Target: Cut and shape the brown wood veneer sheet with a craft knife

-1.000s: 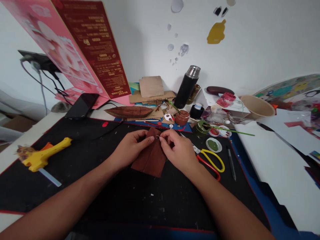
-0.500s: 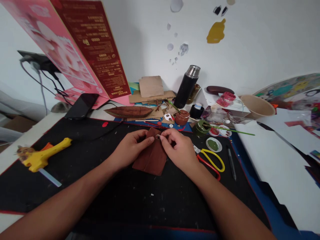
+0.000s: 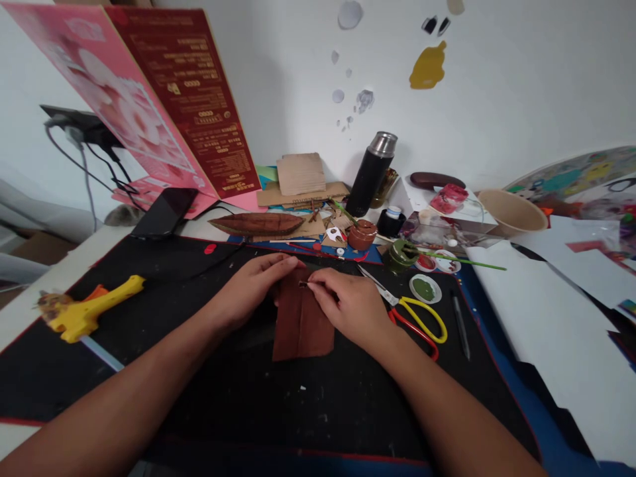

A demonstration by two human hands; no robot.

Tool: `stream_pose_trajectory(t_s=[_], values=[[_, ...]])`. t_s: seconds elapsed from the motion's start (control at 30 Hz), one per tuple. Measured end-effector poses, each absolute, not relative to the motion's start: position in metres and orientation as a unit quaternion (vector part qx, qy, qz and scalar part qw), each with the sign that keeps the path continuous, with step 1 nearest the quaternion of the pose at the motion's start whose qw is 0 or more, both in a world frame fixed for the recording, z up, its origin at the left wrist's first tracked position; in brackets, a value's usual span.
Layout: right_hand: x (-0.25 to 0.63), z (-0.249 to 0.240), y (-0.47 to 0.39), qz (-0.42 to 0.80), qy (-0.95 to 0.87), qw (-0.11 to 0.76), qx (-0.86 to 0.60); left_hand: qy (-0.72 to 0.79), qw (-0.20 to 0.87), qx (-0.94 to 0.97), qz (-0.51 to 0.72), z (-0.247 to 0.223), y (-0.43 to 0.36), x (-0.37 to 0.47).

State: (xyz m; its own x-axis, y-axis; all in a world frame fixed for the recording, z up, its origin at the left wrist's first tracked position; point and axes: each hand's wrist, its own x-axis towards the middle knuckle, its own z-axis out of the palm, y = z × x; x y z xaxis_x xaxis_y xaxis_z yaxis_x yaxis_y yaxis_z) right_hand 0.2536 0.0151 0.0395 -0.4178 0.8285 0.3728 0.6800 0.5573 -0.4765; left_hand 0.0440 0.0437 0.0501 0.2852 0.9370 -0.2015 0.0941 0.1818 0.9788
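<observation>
A flat reddish-brown sheet (image 3: pixel 304 328) with a crease or seam down its middle is between my hands, over the black mat (image 3: pixel 238 404). My left hand (image 3: pixel 256 285) grips its upper left edge, thumb on top and the other fingers partly hidden behind. My right hand (image 3: pixel 350 301) has thumb and forefinger pinched on a tiny thing (image 3: pixel 303 283) against the upper part of the sheet; it is too small to name. Scissors (image 3: pixel 417 318) with one yellow and one red handle lie just right of my right hand.
At left lies a yellow glue gun (image 3: pixel 89 308). Behind my hands are a brown boat-shaped piece (image 3: pixel 256 225), a black thermos (image 3: pixel 371 175), a brown paint jar (image 3: pixel 362 234) and a green one (image 3: pixel 398 255). A black pen (image 3: pixel 460 324) and a lid of green paint (image 3: pixel 425 289) sit at right.
The brown sheet has turned more upright toward me and shifted slightly nearer. My right hand has moved a little left and down, uncovering the scissor blades. My left thumb has slid up along the sheet.
</observation>
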Motion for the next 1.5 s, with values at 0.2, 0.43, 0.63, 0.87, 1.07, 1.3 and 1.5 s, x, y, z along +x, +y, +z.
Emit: stream_pose_trajectory(t_s=[0.2,0.43,0.63,0.87,1.07,1.3,1.5], values=[[0.251,0.039,0.014,0.122,-0.851,0.286,-0.422,0.485,0.592,0.599,0.236,0.061,0.045,0.038],[0.252,0.043,0.014,0.179,-0.764,0.396,-0.477,0.494,0.602,0.547,0.308,0.053,0.049,0.038],[0.255,0.045,0.015,0.182,-0.695,0.481,-0.503,0.473,0.639,0.400,0.457,0.046,0.055,0.039],[0.254,0.044,0.017,0.187,-0.705,0.446,-0.519,0.446,0.622,0.374,0.524,0.049,0.052,0.042],[0.251,0.042,0.018,0.261,-0.690,0.421,-0.528,0.407,0.658,0.395,0.495,0.048,0.042,0.050],[0.250,0.041,0.019,0.318,-0.661,0.432,-0.525,0.377,0.682,0.436,0.451,0.039,0.035,0.054],[0.248,0.040,0.019,0.332,-0.659,0.437,-0.515,0.388,0.652,0.497,0.420,0.036,0.033,0.057]])
